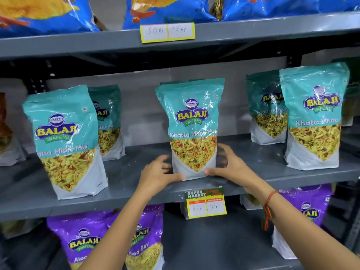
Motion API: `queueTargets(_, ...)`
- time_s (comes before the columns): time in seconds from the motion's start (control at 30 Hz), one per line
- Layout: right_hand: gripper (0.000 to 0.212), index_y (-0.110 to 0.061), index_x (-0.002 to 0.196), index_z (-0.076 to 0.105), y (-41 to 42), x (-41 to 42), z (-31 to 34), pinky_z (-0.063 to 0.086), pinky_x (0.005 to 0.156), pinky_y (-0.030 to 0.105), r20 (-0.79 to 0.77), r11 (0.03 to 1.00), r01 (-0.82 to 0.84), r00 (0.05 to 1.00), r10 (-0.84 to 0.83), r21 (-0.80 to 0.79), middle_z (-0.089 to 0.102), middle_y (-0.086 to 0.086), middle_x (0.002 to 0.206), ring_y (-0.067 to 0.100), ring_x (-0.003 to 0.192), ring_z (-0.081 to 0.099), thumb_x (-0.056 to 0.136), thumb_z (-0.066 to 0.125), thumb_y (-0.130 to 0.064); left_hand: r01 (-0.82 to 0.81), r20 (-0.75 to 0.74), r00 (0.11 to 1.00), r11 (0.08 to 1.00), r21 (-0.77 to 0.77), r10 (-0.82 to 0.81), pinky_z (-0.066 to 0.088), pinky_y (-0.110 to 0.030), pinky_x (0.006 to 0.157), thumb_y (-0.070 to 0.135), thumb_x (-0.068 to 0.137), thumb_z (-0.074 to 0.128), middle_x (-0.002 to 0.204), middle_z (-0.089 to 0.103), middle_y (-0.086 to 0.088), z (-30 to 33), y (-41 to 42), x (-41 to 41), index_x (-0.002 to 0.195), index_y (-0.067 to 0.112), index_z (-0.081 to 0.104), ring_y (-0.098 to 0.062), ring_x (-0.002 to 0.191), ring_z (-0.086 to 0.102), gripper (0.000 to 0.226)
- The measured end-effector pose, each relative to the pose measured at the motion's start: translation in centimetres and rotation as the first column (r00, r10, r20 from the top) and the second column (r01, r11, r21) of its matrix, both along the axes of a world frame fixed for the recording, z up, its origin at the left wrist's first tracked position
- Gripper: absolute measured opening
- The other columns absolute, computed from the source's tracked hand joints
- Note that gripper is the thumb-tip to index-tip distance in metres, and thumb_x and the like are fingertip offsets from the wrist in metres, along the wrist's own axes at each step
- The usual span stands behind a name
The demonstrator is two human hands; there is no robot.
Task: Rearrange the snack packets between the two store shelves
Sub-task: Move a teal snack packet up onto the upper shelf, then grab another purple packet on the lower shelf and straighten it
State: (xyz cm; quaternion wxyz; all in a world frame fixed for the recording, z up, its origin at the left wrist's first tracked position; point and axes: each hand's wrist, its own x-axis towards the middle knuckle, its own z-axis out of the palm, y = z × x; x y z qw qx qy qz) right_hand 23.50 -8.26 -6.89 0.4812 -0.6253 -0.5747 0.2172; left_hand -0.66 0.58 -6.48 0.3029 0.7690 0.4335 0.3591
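Note:
A teal Khatta Mitha Mix packet (191,121) stands upright at the middle of the grey middle shelf (124,174). My left hand (158,175) grips its lower left corner and my right hand (231,166) grips its lower right side, thumbs on the front. More teal packets stand on the same shelf: a teal pair at the left (64,137) and a teal pair at the right (313,115). Purple Aloo Sev packets (83,236) stand on the lower shelf, partly hidden by my left forearm.
Blue chip bags (46,14) fill the top shelf above a yellow price tag (167,32). A second price tag (205,203) hangs from the middle shelf's front edge. More purple packets (309,209) sit at the lower right. A dark red packet (4,121) stands at the far left.

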Motion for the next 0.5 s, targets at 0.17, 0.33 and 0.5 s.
queueTargets(0.17, 0.078, -0.024, 0.139, 0.046, -3.4, -3.9, -0.3, 0.050, 0.101, 0.037, -0.099, 0.934, 0.201, 0.979, -0.179, 0.297, 0.057, -0.001, 0.135, 0.016, 0.116, 0.058, 0.072, 0.087, -0.029, -0.074, 0.131, 0.989, 0.994, 0.086, 0.063, 0.051, -0.025, 0.090, 0.046, 0.058, 0.088, 0.113, 0.070, 0.002, -0.2, -3.6, -2.6, 0.128, 0.025, 0.058, -0.010, 0.102, 0.068, 0.079)
queueTargets(0.33, 0.059, -0.028, 0.129, 0.055, -6.6, -10.2, -1.7, 0.050, 0.089, 0.023, -0.126, 0.862, 0.185, 0.982, -0.143, 0.471, 0.056, -0.022, 0.120, 0.009, 0.113, 0.059, 0.078, 0.083, -0.025, -0.179, 0.303, 0.943, 0.979, 0.102, 0.141, 0.053, -0.024, 0.085, 0.038, 0.065, 0.086, 0.110, 0.071, 0.008, -3.5, -6.9, -7.7, 0.118, 0.029, 0.064, -0.004, 0.100, 0.068, 0.058)
queueTargets(0.5, 0.045, -0.025, 0.120, 0.063, -7.8, -16.0, -7.8, 0.045, 0.087, 0.011, -0.066, 0.879, 0.042, 0.998, -0.013, 0.475, 0.063, -0.018, 0.112, -0.004, 0.106, 0.060, 0.079, 0.080, -0.021, -0.299, 0.286, 0.913, 0.954, -0.022, 0.292, 0.053, -0.012, 0.076, 0.034, 0.067, 0.084, 0.106, 0.070, 0.010, -10.8, -7.2, -13.6, 0.116, 0.026, 0.065, -0.004, 0.094, 0.068, 0.053)
